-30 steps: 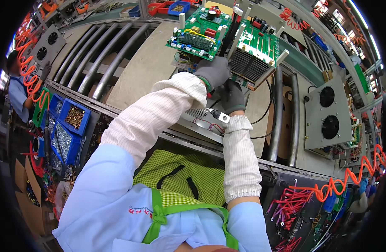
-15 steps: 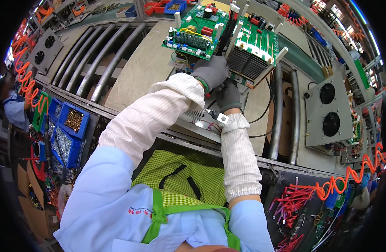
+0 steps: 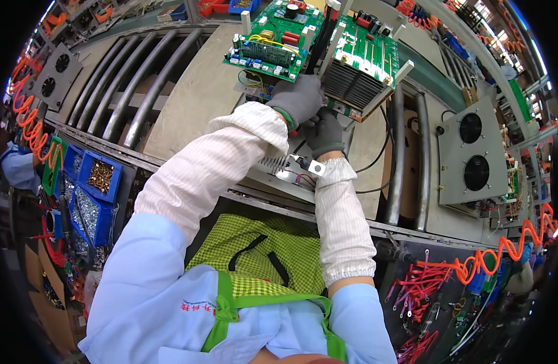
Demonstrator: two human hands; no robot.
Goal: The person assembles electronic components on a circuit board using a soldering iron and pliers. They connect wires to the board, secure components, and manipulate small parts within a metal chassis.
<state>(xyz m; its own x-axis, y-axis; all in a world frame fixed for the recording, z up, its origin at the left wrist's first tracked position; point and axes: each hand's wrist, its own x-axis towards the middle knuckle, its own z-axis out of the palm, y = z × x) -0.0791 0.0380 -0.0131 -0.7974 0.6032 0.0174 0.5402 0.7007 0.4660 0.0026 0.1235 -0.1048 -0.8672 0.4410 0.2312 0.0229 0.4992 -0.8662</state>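
Note:
Both my hands, in grey gloves, work close together at the near side of an open electronic unit with two upright halves. My left hand (image 3: 297, 100) has its fingers curled into the gap between the green circuit board (image 3: 270, 45) and the finned heat sink (image 3: 355, 85). Just below it, my right hand (image 3: 325, 133) is closed with bent fingers, near the unit's metal base. What either hand grips is hidden by the gloves. Black cables (image 3: 321, 51) run up between the halves. A small white metal tab (image 3: 316, 168) sticks out beside my right wrist.
Metal rollers (image 3: 151, 91) flank the board (image 3: 191, 103) under the unit. A grey panel with two fans (image 3: 473, 155) stands at right. Blue bins (image 3: 101, 176) hold screws at left. Red cables (image 3: 412, 288) lie at lower right, near an orange coiled hose (image 3: 509, 242).
The whole view has shifted a little, so everything sits slightly further left and up. Both hands keep about the same place at the unit.

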